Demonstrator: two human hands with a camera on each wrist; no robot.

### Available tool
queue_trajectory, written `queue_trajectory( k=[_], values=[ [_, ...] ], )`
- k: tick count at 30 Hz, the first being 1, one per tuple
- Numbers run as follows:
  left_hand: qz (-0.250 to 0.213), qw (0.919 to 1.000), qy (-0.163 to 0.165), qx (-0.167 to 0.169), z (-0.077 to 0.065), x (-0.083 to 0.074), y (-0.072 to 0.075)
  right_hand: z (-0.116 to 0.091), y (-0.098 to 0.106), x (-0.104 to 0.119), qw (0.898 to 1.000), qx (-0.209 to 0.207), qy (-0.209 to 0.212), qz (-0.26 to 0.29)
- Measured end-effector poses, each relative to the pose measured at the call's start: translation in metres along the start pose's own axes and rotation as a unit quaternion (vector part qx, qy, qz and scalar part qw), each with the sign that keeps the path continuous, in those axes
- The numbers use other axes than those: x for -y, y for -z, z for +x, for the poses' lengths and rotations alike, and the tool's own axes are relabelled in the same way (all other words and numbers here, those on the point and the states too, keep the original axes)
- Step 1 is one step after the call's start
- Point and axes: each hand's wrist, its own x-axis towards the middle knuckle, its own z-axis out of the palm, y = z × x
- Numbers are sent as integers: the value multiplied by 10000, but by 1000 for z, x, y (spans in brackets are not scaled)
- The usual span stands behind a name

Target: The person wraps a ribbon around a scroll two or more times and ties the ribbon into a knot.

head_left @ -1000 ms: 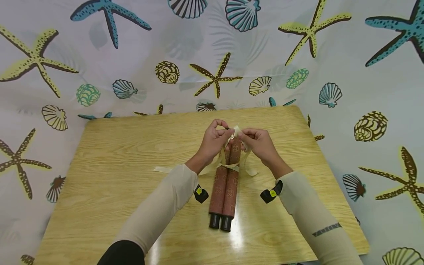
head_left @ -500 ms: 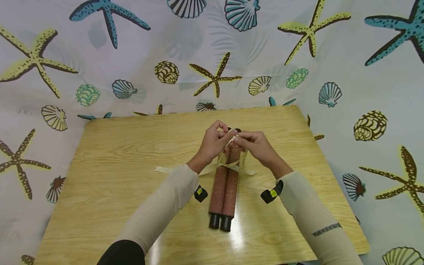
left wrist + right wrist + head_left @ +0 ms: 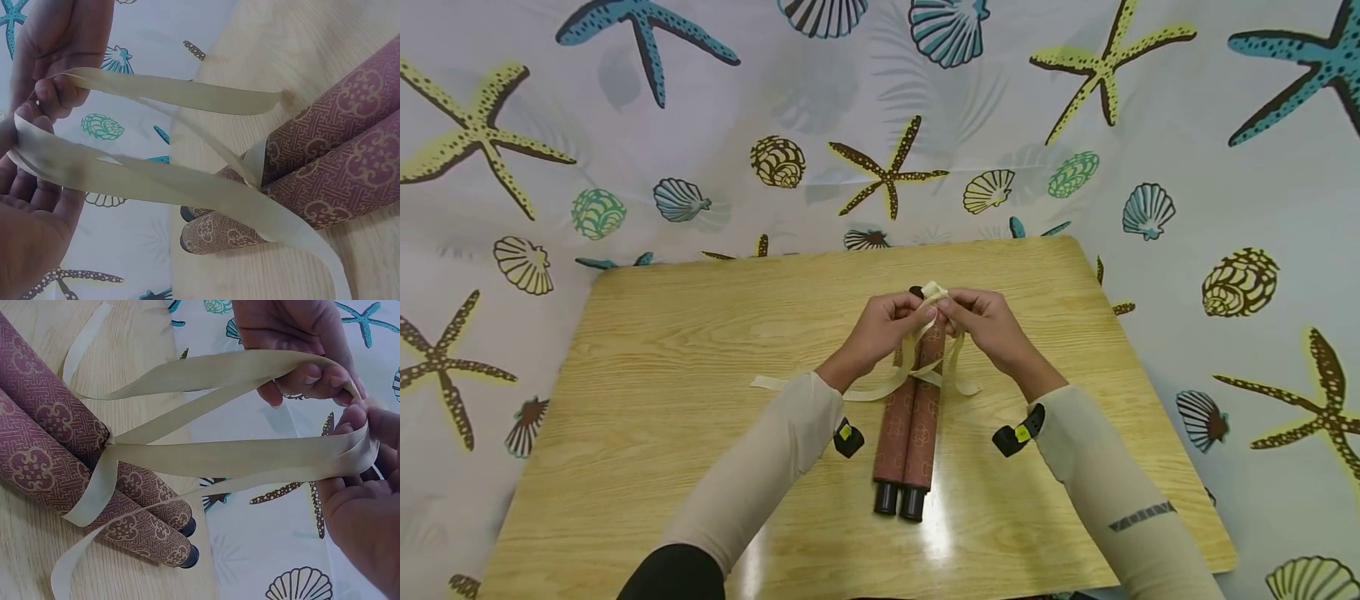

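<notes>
Two scrolls (image 3: 904, 433) wrapped in maroon patterned fabric, with black end knobs, lie side by side on the table. A cream ribbon (image 3: 206, 456) goes around both and crosses over them, its lengths rising to the hands. Above the far end of the scrolls, my left hand (image 3: 880, 329) pinches the ribbon between thumb and fingers. My right hand (image 3: 992, 329) pinches it too, fingertips meeting the left ones. A small ribbon loop (image 3: 933, 291) sticks up over the fingertips. In the right wrist view, one ribbon length bends around the right fingers.
The wooden table (image 3: 700, 333) extends to both sides of the scrolls. One ribbon tail (image 3: 769, 382) lies on it at the left, another (image 3: 967, 388) at the right. A cloth (image 3: 820, 100) printed with shells and starfish hangs behind the table.
The left hand's raised fingers have come down and curled in. The ribbon loop shows above the fingertips again, and a ribbon length now droops more visibly below the left hand.
</notes>
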Motion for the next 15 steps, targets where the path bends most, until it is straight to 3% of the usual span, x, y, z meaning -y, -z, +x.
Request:
queue_trajectory(
  k=[8, 11, 15],
  values=[
    [553, 9984, -71, 36, 2, -4, -1, 2, -6, -3, 9940, -370, 273, -993],
    [295, 9989, 135, 333, 2, -4, -1, 4, -5, -4, 9949, -442, 270, -863],
    [-52, 9966, 451, 683, 1, -1, 1, 1, -3, -1, 9995, -163, 148, -214]
  ],
)
